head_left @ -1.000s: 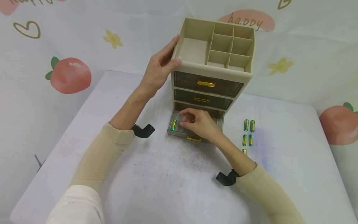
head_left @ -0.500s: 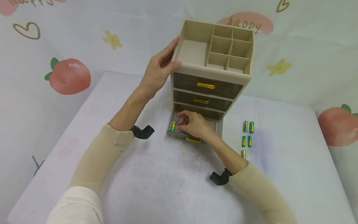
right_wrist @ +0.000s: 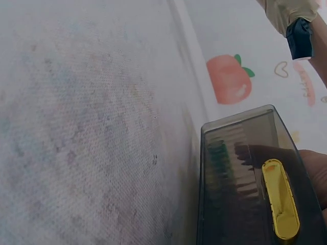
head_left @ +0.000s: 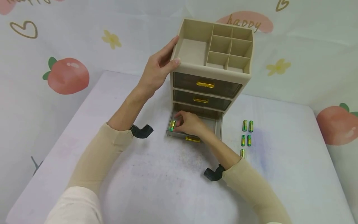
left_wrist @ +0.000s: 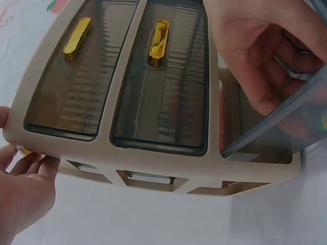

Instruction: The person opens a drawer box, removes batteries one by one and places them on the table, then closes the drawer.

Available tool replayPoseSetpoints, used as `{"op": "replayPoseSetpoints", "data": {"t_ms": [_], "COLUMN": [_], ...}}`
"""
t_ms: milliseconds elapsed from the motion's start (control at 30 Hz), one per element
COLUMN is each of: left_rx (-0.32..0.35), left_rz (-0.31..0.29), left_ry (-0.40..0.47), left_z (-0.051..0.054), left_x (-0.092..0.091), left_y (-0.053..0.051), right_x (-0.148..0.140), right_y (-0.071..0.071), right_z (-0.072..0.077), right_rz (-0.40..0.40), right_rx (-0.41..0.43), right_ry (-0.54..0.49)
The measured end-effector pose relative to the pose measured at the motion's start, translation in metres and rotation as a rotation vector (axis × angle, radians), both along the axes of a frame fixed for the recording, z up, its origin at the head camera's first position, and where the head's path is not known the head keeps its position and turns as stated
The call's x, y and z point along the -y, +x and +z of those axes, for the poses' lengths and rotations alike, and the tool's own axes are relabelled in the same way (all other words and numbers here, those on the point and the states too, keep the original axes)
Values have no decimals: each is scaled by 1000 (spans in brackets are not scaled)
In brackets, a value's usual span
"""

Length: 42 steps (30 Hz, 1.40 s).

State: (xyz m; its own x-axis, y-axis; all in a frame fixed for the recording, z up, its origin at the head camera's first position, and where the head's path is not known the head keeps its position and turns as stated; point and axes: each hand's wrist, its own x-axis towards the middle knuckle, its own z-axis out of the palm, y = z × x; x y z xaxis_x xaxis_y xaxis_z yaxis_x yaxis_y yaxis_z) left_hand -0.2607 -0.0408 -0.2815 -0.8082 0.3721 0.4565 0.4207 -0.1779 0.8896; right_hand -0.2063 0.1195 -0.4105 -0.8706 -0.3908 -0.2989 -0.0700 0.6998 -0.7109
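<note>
A beige drawer organizer [head_left: 212, 69] stands on the table, its lowest drawer [head_left: 208, 124] pulled out. My left hand [head_left: 154, 73] holds its upper left side, thumb on the front corner and fingers along the side wall. In the left wrist view, that hand's fingers [left_wrist: 37, 166] curl at the organizer's edge. Reaching into the lowest drawer, my right hand [head_left: 191, 123] has thumb and index finger at the ends of a green and gold battery [head_left: 173, 125]. Another battery lies against it at the drawer's left wall. The left wrist view shows the right hand's fingers curled, partly behind the smoky drawer panel.
Several loose batteries [head_left: 250, 126] stand in rows on the table [head_left: 291, 161] to the organizer's right. The two upper drawers [head_left: 205, 84] are closed. Open compartments [head_left: 221, 45] form the organizer's top. A printed cloth [head_left: 145, 34] hangs behind.
My right hand has moved left inside the drawer, up to the batteries. Two batteries now show side by side, where one was clear earlier. The left hand keeps its hold.
</note>
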Motion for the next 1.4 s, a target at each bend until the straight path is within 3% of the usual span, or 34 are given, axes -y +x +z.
{"op": "replayPoseSetpoints", "data": {"t_ms": [167,433,667,933,1400], "left_rx": [-13,-22,-5,2,2], "left_rz": [11,-30,-13,-13,-11], "left_ry": [14,-14,-24,-19,-30], "left_z": [1,1,0,2,3], "left_x": [4,2,1,2,2], "left_y": [1,-1,0,2,2], "right_x": [7,8,10,10,11], "right_y": [-2,0,1,1,1], "right_z": [-1,-2,-4,-5,-6], "right_rz": [18,6,3,-51,-31], "right_rx": [-15,-35,-73,-77,-97], "right_ry": [24,82,128,76,108]}}
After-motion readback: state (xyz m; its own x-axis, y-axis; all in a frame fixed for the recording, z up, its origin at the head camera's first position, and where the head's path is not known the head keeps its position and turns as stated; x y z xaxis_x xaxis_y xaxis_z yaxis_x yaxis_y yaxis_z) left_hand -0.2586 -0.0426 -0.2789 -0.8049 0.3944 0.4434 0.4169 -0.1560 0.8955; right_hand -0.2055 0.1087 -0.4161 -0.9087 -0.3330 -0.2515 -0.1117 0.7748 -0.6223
